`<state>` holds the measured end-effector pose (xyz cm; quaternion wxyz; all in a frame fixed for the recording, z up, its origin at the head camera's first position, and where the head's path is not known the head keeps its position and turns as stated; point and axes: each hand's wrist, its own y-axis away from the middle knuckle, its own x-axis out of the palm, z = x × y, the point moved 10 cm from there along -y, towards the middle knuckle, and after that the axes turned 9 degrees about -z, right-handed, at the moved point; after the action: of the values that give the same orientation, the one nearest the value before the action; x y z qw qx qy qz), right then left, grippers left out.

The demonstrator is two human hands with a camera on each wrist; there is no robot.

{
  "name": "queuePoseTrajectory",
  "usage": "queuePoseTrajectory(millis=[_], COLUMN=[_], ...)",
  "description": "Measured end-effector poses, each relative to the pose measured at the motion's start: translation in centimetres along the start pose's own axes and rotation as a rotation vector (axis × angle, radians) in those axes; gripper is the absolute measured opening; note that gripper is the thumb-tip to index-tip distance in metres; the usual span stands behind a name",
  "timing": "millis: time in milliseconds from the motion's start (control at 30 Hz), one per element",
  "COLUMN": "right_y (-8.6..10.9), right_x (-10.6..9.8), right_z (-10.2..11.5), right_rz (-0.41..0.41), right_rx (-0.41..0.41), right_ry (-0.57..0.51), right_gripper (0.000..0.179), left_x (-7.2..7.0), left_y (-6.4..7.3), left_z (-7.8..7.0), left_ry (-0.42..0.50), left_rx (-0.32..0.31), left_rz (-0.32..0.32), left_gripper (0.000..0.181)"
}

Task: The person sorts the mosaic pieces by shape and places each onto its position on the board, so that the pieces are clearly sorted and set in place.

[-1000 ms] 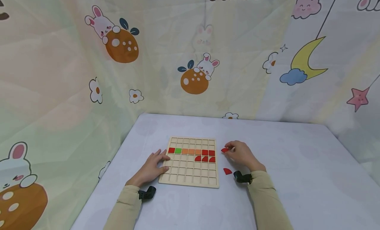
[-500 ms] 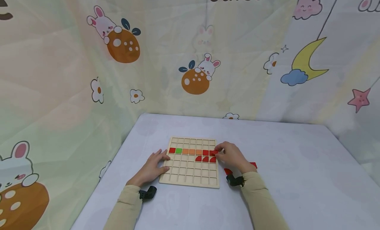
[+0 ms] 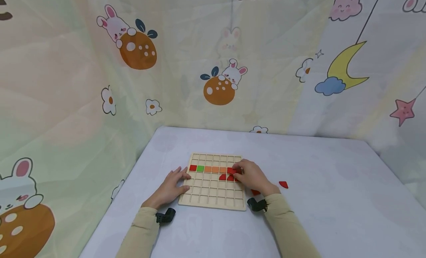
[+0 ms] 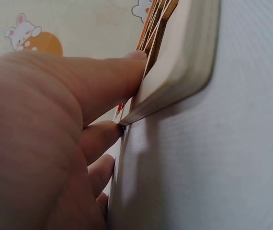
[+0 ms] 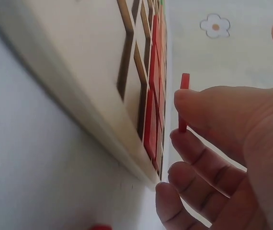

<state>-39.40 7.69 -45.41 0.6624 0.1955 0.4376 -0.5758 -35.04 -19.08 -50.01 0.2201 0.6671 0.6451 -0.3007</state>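
Note:
A pale wooden grid board (image 3: 213, 195) lies on the table. My left hand (image 3: 169, 187) rests at its left edge with fingers spread, thumb and fingertips on the rim. Over the board's right side, my right hand (image 3: 252, 176) pinches a red tile (image 5: 183, 122) between thumb and index finger. In the right wrist view that tile is seen edge-on, above the board. One row holds a red square (image 3: 193, 168), a green square (image 3: 200, 168) and several orange squares (image 3: 215, 169). Red quarter-round tiles (image 3: 222, 177) sit in the row below, partly hidden by the right hand.
A loose red quarter-round tile (image 3: 283, 184) lies on the white-covered table (image 3: 332, 199) right of the right wrist. Another red tile (image 3: 255, 192) is half hidden under that wrist. A printed cloth wall (image 3: 266, 102) stands behind the table.
The right hand has carried the red tile leftward from the table beside the board to over its right-hand cells. The left hand stays at the left edge.

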Motion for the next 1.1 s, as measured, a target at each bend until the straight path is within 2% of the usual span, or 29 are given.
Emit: queuePoseTrajectory(millis=[167,333,567,900,1100], right_y=[0.0,0.0,0.0,0.0,0.0], right_x=[0.4,0.8,1.2,1.6,1.9], right_z=[0.8,0.9,1.4,3.0,3.4], right_rz=[0.001,0.001,0.002,0.02,0.035], right_rx=[-0.014,-0.004,-0.007,-0.097,-0.117], right_ry=[-0.003,-0.016,-0.016,-0.005,0.013], right_gripper=[0.024,0.024,0.022,0.019,0.019], left_x=[-0.1,-0.1,-0.2,-0.3,-0.2], left_y=[0.0,-0.1,-0.1,0.0,-0.1], left_z=[-0.4,-0.6,-0.4,-0.2,-0.3], left_ry=[0.002,-0.009,-0.013,-0.005,-0.008], left_rx=[0.046,0.06,0.039,0.024,0.038], left_rz=[0.001,-0.007,-0.019,-0.016,-0.009], left_gripper=[0.028,0.028,0.029,0.028,0.027])
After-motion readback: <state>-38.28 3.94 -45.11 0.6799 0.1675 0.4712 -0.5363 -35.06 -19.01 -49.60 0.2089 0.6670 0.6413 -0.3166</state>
